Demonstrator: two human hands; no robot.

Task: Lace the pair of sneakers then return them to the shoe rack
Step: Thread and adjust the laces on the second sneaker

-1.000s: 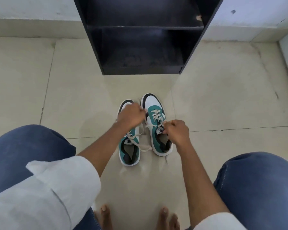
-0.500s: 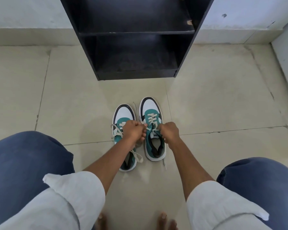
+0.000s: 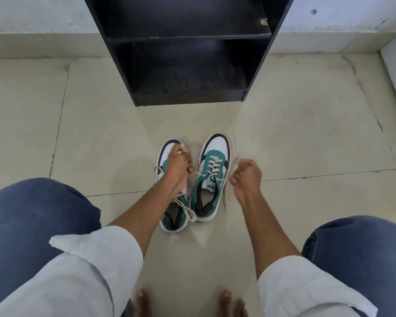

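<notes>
Two teal, white and black sneakers stand side by side on the floor, toes toward the rack. The right sneaker point(image 3: 212, 179) has cream laces crossed up its front. My left hand point(image 3: 178, 167) hovers over the left sneaker point(image 3: 174, 216) and grips one end of the right sneaker's lace point(image 3: 198, 173). My right hand point(image 3: 246, 177) sits just right of the right sneaker, fist closed on the other lace end, which runs taut to the eyelet. The left sneaker's loose lace point(image 3: 185, 208) trails across its opening. Most of that shoe's front is hidden by my left hand.
A black shoe rack point(image 3: 188, 97) with empty shelves stands on the tiled floor just beyond the sneakers. My knees in blue jeans frame both sides, and my bare toes point(image 3: 224, 296) show at the bottom. A white wall base runs behind the rack.
My hands, close together over the right sneaker half a second ago, have moved apart, drawing the two lace ends out to either side. The view has shifted slightly.
</notes>
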